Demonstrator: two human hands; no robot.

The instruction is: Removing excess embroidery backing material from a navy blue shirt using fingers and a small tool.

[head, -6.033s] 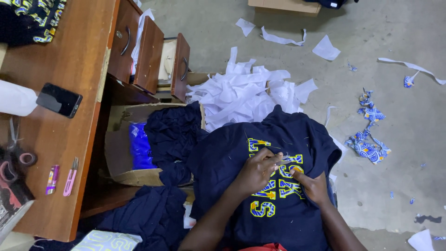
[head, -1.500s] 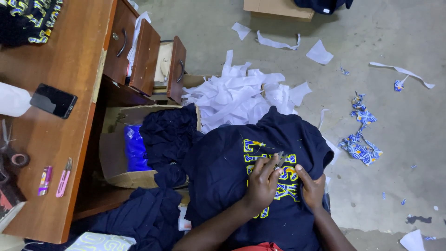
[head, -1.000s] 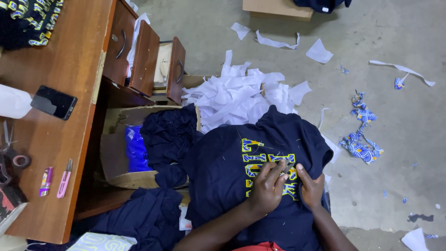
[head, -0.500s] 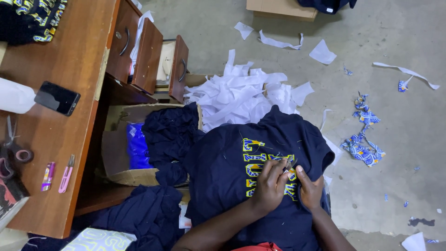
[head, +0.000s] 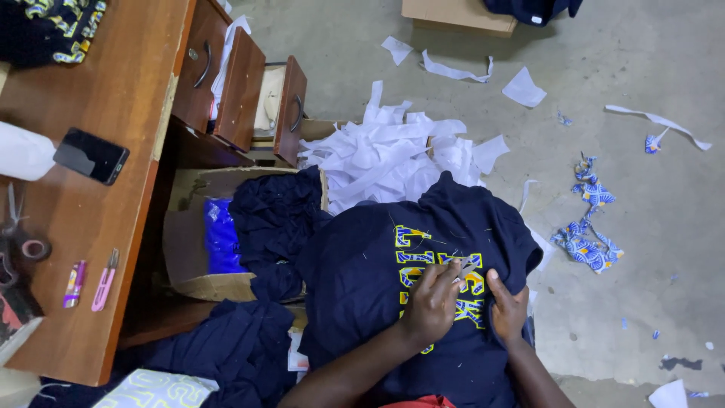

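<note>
Two hands: both mine, low in the view, resting on one garment.
Garment: a navy T-shirt (head: pixel 377 279) with blue-and-yellow lettering, spread over my lap, its top edge touching the paper heap.
Left hand (head: pixel 432 302): my grip is closed, fingers curled, pinching a small silvery tool (head: pixel 467 270) at the lettering; the tool is too small to name.
Right hand (head: pixel 507 308): my grip is loosely open and holds nothing; the fingers press the cloth flat just beside the lettering, thumb pointing up.
Paper heap: white paper strips (head: pixel 393 155) piled on the concrete floor (head: pixel 642 302).
Floor scraps: blue-patterned trimmings (head: pixel 587 242) to my right, well apart from my hands.
Cardboard box (head: pixel 198 261): open, to my left, holding a blue plastic bag (head: pixel 220 236) and more navy cloth (head: pixel 276 215).
Worktop (head: pixel 113 151): a wooden desk at far left, drawers pulled open.
On the worktop: a black phone (head: pixel 91 155), a pink lighter (head: pixel 74 284), a pink-handled snipper (head: pixel 104 281), a tape roll (head: pixel 34 248).
</note>
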